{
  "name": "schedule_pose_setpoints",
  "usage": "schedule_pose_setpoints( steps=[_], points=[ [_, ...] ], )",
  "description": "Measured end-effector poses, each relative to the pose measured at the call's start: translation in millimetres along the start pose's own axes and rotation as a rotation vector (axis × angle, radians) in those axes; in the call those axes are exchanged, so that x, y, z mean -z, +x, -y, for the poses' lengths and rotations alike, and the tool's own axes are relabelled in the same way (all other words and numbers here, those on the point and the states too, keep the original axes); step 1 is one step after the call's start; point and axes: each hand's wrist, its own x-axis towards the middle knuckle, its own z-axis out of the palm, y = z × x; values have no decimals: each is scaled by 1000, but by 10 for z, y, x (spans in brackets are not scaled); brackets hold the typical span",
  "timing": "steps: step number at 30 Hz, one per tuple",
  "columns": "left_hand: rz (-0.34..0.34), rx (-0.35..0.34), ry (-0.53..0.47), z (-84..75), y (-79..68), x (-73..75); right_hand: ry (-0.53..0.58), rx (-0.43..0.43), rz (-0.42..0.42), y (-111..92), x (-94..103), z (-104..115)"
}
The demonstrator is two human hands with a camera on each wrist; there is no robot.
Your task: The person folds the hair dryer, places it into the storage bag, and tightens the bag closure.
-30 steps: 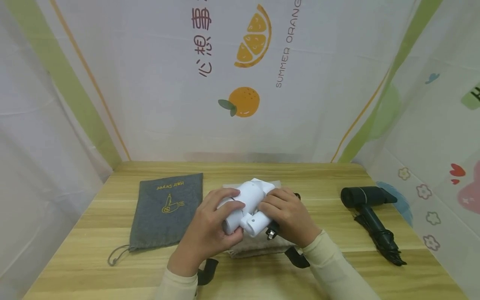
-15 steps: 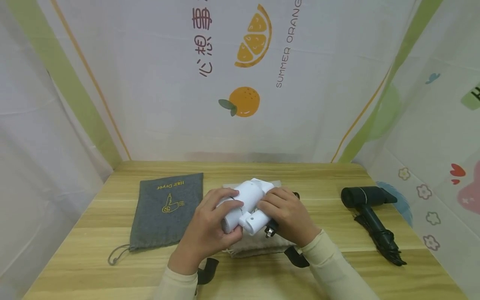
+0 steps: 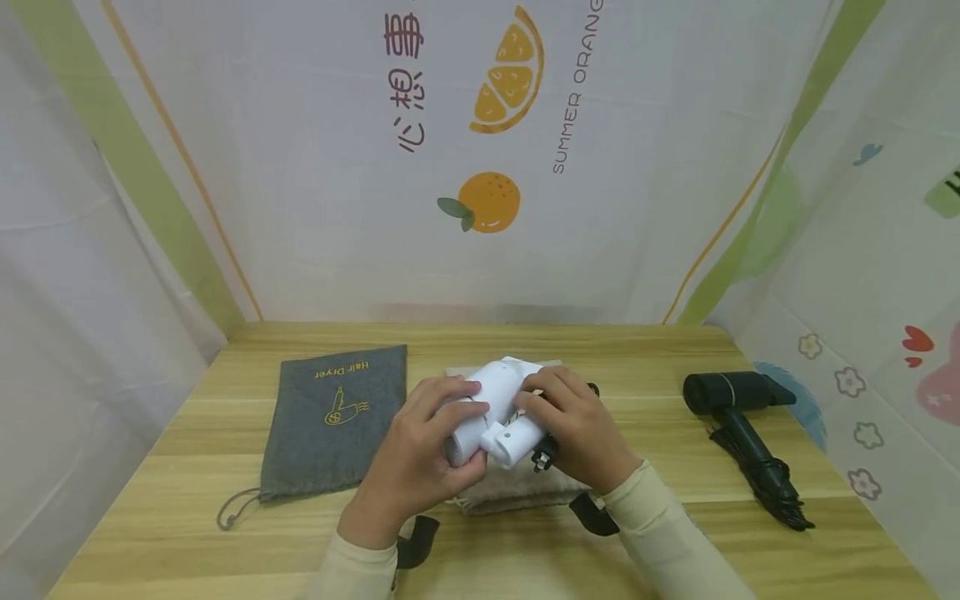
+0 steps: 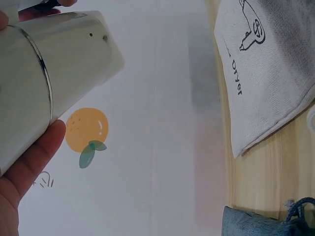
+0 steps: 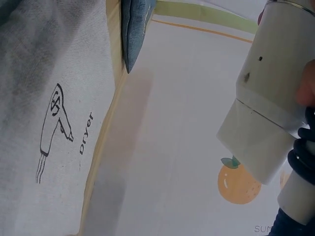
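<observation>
Both hands hold a white hair dryer (image 3: 501, 390) above the middle of the table. Its handle is folded in beside the barrel, and a dark cord (image 5: 306, 152) is wound round the handle in the right wrist view. My left hand (image 3: 420, 442) grips the barrel's rear end, fingers over the top and thumb below. On the other side my right hand (image 3: 576, 423) grips the folded handle and cord; a black plug (image 3: 544, 455) sticks out beneath it. The white nozzle (image 5: 256, 140) points away from me. Under the dryer lies a light grey cloth bag (image 3: 513, 493), printed with a dryer outline.
To the left lies a dark grey "Hair Dryer" drawstring bag (image 3: 330, 450). A black hair dryer (image 3: 738, 437) with its cord bundled on the handle rests at the right. Black curved pieces (image 3: 417, 542) show by both wrists. A printed curtain (image 3: 337, 250) stands behind the table.
The right hand's fingers have shifted slightly over the handle and cord, baring more of the handle. The dryer and left hand stay almost where they were.
</observation>
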Motion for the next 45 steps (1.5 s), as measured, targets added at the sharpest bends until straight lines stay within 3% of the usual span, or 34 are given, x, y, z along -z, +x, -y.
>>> schedule_pose_setpoints(
  steps=[19,45],
  points=[
    [-11,-26,18,0,8,3,32,-25,42,0,-16,7],
    [-25,-45,18,-42,49,-1,33,10,-16,4,12,-11]
  ],
)
